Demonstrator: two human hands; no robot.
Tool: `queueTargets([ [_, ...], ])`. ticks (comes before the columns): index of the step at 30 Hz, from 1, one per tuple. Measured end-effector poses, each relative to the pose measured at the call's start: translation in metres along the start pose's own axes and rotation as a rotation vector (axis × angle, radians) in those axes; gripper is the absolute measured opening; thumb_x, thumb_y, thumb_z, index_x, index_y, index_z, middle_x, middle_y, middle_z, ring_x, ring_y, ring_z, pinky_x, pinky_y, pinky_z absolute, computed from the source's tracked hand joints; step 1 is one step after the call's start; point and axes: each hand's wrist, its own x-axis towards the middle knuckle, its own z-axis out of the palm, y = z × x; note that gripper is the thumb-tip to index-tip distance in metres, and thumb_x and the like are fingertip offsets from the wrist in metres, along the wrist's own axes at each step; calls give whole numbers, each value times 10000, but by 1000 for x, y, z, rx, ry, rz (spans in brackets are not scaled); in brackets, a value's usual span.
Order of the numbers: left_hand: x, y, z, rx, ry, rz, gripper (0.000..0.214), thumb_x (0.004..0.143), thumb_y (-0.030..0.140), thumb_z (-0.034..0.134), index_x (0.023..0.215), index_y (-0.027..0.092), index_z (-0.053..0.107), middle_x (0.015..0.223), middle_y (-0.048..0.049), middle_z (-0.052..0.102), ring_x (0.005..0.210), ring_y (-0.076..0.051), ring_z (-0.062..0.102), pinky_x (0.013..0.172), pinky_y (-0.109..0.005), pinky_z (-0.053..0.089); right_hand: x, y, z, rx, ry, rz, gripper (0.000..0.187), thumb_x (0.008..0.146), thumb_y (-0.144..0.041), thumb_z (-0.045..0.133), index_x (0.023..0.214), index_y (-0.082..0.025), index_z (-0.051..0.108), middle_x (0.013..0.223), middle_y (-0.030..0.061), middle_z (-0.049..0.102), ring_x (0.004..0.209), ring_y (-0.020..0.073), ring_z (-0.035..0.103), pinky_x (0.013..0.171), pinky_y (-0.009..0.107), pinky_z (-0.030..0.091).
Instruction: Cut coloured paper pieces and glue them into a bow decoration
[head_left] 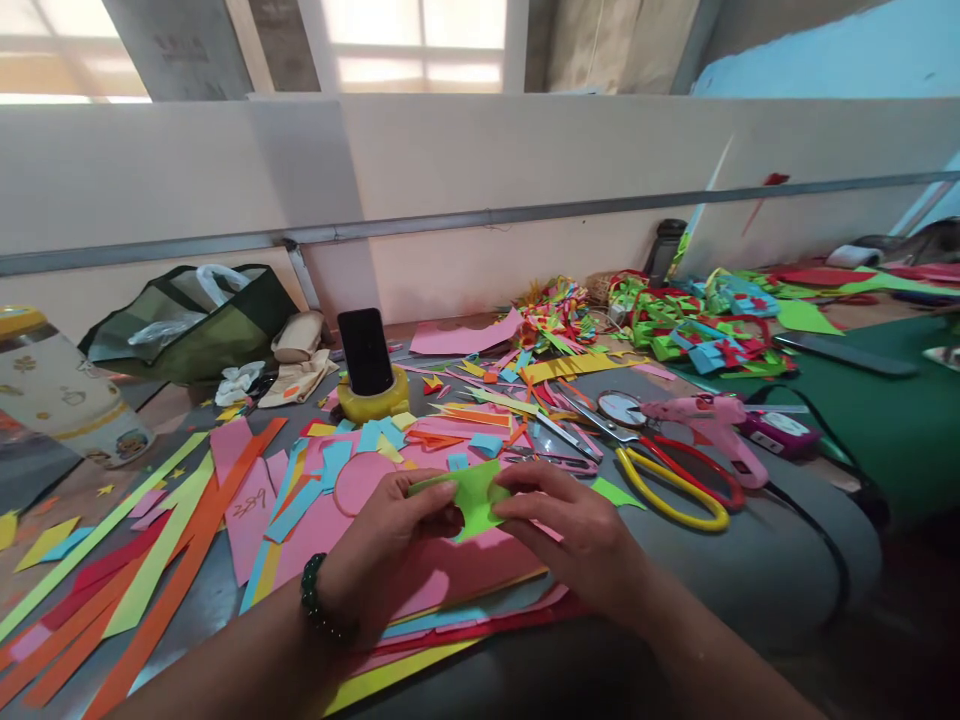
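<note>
Above pink paper (480,572), two hands (589,530) pinch one green piece (474,500) — fingers (435,498) grasping both ends.

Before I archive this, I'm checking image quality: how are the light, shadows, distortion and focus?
Head view, top: glare bleaches the window; head view, lower middle: shadow covers part of the pink sheet; head view, left edge: the cup looks tilted and stretched, probably lens distortion; head view, centre: the green paper looks fairly sharp.

Paper sheets (487,565) lie before the tape roll (388,399), left of the scissors (625,435).
</note>
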Motion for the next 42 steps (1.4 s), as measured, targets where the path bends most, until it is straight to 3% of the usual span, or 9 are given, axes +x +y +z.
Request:
queueTargets([
  [5,1,-2,-2,112,-10,30,208,795,330,640,799,128,692,631,-4,582,600,-93,517,609,-208,398,1,0,-1,73,47,109,54,811,-140,630,834,-182,655,1004,88,605,943,153,613,814,274,512],
  [9,0,-2,-3,160,-36,-8,248,821,346,605,905,133,700,747,-59,657,723,-149,614,682,-242,437,3,2,-2,214,57,328,62,775,-233,686,758,-191,644,1129,100,617,1128,221,547,903,353,472],
  [11,0,-1,-3,165,-60,-6,236,825,329,598,890,126,699,752,-67,657,744,-162,629,690,-246,447,5,4,-1,327,25,386,91,770,-255,693,738,-186,643,1021,83,665,1109,218,561,889,339,474],
  [16,-3,2,1,245,0,-10,227,820,344,597,902,152,688,793,-57,666,773,-184,642,694,-257,465,4,5,2,383,105,325,117,763,-224,695,689,-168,623,691,9,625,681,128,600,656,248,495],
  [21,-10,0,10,632,8,96,258,842,313,543,681,163,678,661,-21,659,641,-147,579,584,-211,422,0,-1,1,313,27,158,132,781,-278,682,789,-159,624,776,42,633,745,134,591,686,252,487],
  [25,-15,-5,11,797,25,237,169,812,242,551,795,226,718,772,-7,706,713,-169,608,647,-214,450,-5,-6,5,263,-99,37,251,843,-406,582,885,-159,595,874,74,628,820,145,590,726,250,487],
  [30,-18,-5,3,877,29,262,124,769,277,599,727,235,708,664,-6,682,609,-174,589,564,-214,446,-9,-12,16,101,-121,97,130,887,-120,434,928,-167,548,879,61,648,838,114,588,759,223,490],
  [36,-17,-8,2,902,36,260,215,813,324,555,650,210,635,614,-1,628,576,-150,539,554,-207,415,-13,-17,14,176,-94,145,280,898,-108,419,1159,-181,490,1046,65,659,960,118,602,846,237,483],
  [42,-15,-7,10,815,11,160,303,836,377,531,617,188,622,583,-10,606,567,-139,539,538,-202,398,-15,-13,8,249,8,385,326,849,-140,512,1165,-219,515,1022,31,665,834,113,637,728,204,509],
])
